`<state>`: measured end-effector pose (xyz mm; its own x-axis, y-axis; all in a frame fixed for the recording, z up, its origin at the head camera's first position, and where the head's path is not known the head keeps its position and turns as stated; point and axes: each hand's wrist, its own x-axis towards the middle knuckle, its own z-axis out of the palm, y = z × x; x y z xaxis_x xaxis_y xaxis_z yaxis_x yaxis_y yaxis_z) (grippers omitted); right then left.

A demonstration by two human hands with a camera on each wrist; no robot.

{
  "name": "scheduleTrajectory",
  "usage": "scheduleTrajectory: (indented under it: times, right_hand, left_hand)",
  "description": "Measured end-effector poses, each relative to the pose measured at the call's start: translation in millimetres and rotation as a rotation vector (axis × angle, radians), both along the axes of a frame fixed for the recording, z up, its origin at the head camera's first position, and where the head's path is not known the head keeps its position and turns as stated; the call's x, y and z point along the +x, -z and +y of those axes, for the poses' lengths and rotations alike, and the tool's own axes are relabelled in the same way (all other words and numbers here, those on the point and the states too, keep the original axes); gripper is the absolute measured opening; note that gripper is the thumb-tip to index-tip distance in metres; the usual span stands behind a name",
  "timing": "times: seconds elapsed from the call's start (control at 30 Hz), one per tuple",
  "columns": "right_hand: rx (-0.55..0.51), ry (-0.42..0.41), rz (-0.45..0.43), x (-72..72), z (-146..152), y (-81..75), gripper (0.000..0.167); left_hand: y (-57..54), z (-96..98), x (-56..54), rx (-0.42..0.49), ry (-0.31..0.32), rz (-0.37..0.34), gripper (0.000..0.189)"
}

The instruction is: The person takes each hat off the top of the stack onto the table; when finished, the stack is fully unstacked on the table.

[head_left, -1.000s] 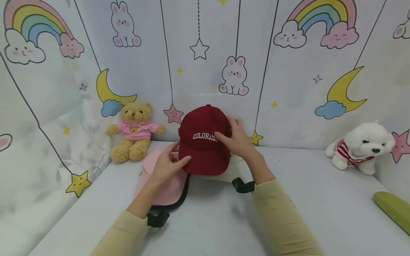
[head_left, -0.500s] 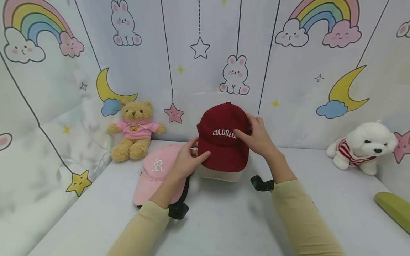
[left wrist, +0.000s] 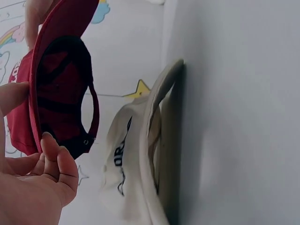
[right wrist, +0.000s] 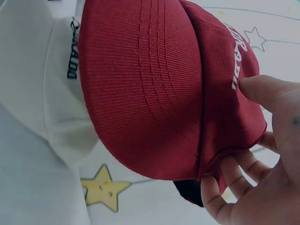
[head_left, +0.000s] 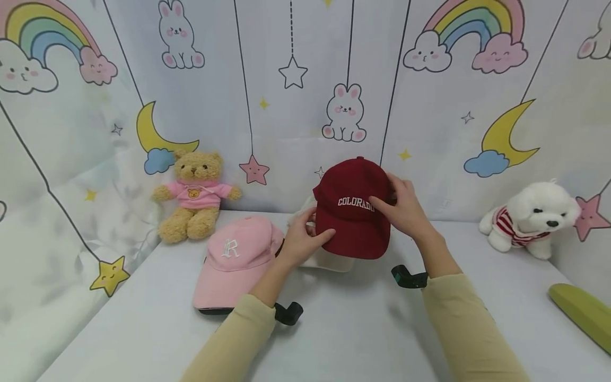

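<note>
Both hands hold a dark red baseball cap with white "COLORADO" lettering, lifted off the table in the head view. My left hand pinches the brim's left edge, thumb on top and fingers beneath. On the other side my right hand grips the crown, its thumb near the lettering and its fingers round the lower edge. Below and behind, a cream cap with dark lettering sits on the table, partly covered by the red one in the head view. A pink cap with a white "R" lies to the left.
A teddy bear in a pink top sits at the back left. At the back right is a white plush dog in red stripes. A green object reaches in at the right edge. A printed curtain stands behind the table.
The red cap and both hands have moved to the right, past the front of the cream cap. The pink cap, earlier partly behind the left hand and arm, now shows more fully.
</note>
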<state>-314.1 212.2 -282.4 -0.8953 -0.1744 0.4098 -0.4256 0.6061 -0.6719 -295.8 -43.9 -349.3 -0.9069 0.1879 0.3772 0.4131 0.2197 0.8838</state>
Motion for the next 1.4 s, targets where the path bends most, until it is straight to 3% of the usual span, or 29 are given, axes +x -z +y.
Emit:
scheduleTrajectory:
  times: [0.3, 0.83, 1.4]
  right_hand:
    - [0.008, 0.030, 0.015, 2.6, 24, 5.5, 0.066]
    - [-0.014, 0.058, 0.076, 3.0, 63, 19.6, 0.057]
    - [-0.006, 0.101, 0.025, -0.5, 97, 46.5, 0.055]
  left_hand:
    - [11.2, 24.8, -8.0, 0.005, 0.027, 0.021, 0.063]
    - [18.3, 66.7, -13.6, -0.039, 0.062, 0.010, 0.059]
    - [34.9, 103.3, -13.8, -0.094, 0.077, -0.018, 0.055]
